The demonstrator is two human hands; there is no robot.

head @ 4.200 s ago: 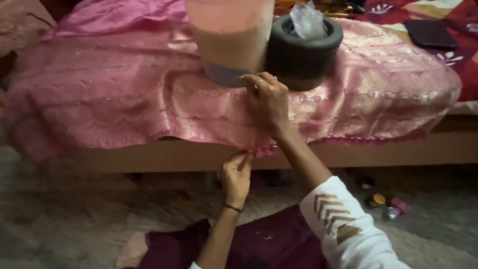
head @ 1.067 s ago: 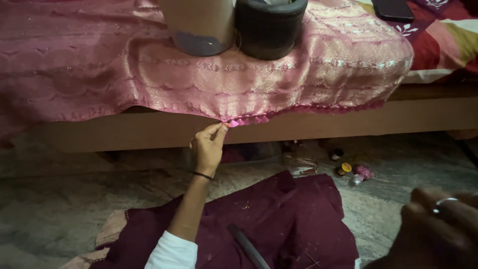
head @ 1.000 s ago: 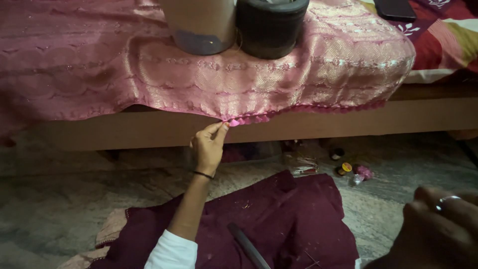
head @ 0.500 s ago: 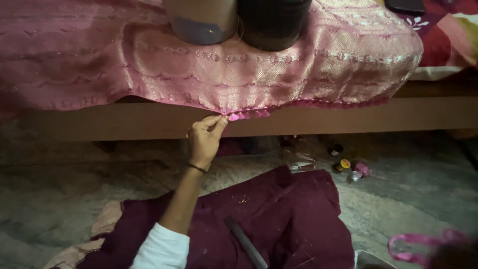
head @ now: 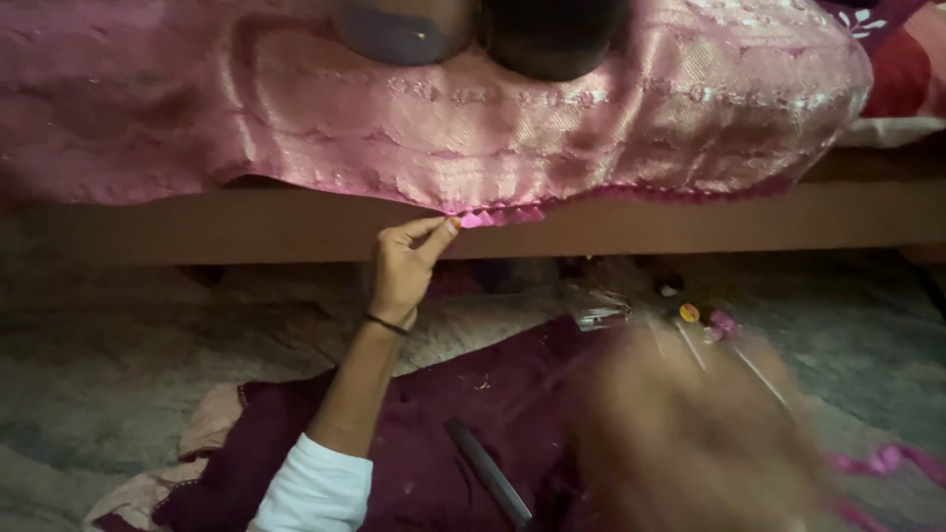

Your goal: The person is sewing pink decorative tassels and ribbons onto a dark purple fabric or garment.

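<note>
The left hand [head: 402,271] is pinching the hanging edge of the pink fabric [head: 473,148] between its fingers [head: 439,229], just below the bed's wooden rail [head: 246,227]. Right of it, the right hand [head: 690,433] is blurring over the maroon cloth [head: 463,414]; its fingers' state cannot be told.

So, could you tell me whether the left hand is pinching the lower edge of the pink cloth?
Yes, the left hand pinches the hanging edge of the pink cloth between thumb and fingers.
</note>
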